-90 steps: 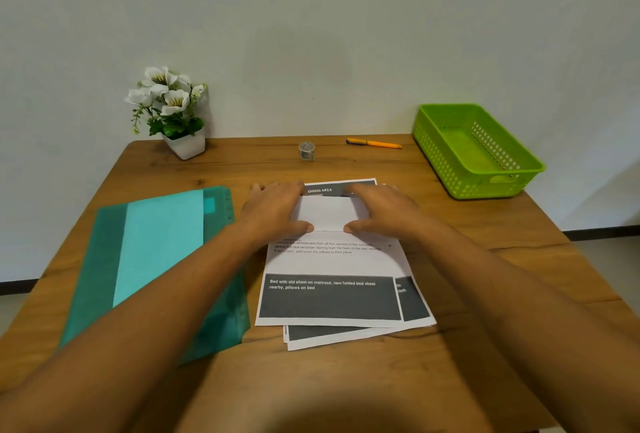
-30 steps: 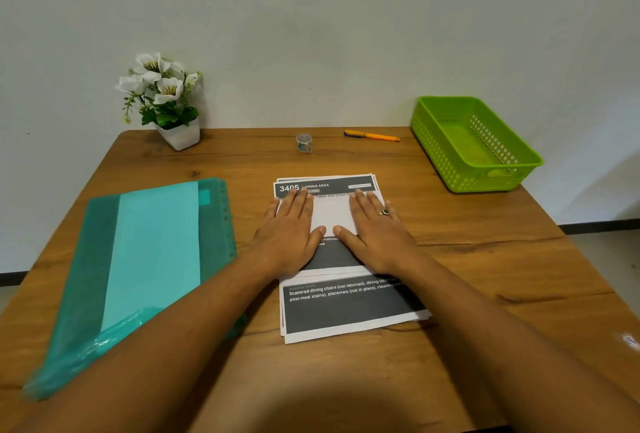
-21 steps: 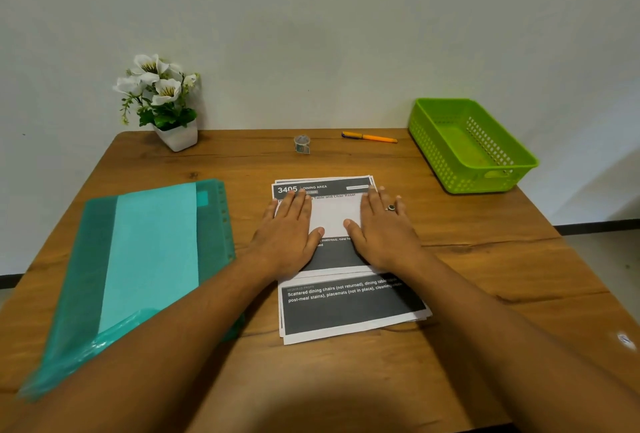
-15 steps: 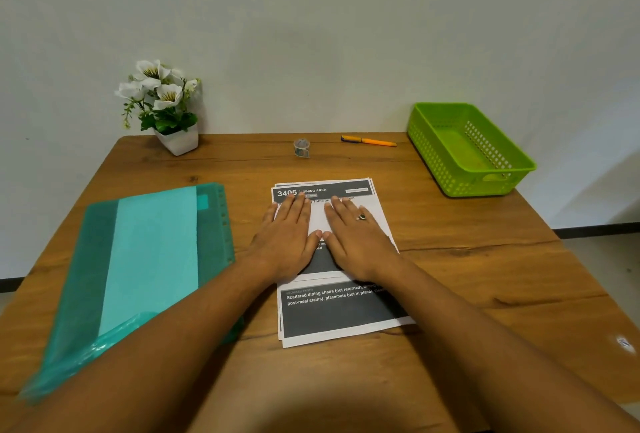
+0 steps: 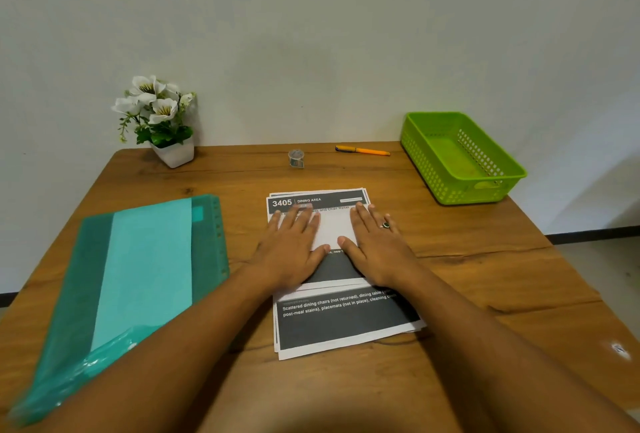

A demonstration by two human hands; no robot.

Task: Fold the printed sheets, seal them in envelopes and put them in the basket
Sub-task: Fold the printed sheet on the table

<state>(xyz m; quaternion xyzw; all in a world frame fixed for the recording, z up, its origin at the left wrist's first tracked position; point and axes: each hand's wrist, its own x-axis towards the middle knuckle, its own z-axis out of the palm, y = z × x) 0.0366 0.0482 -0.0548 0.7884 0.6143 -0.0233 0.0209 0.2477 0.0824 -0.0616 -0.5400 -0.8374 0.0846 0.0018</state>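
From the head camera, both hands lie flat on a folded sheet [image 5: 334,230] in the middle of the wooden tabletop [image 5: 467,294]. The left hand [image 5: 294,252] presses the sheet's left part and the right hand [image 5: 377,252] its right part. The fingers of the left hand [image 5: 301,221] are straight and close together, grasping nothing. Those of the right hand [image 5: 363,218] are straight and slightly spread, also just pressing down. The two thumbs point toward each other across the sheet's near edge with a small gap between them. A dark ring [image 5: 385,225] sits on one finger of the right hand.

The folded sheet shows its blank white back and lies on top of a stack of printed sheets [image 5: 346,325]. The stack's dark header, reading "3405 DINING AREA", shows beyond the fingertips, and a dark block with white text shows nearer the person.

The green basket [image 5: 433,169] stands at the far right corner of the tabletop, well apart from the hands, and nothing shows inside it. To the left lies a translucent green plastic folder [image 5: 207,242] with turquoise paper [image 5: 149,266] inside. Along the far edge stand a white pot of white flowers [image 5: 173,152], a small tape roll [image 5: 296,158] and an orange pen [image 5: 363,151].
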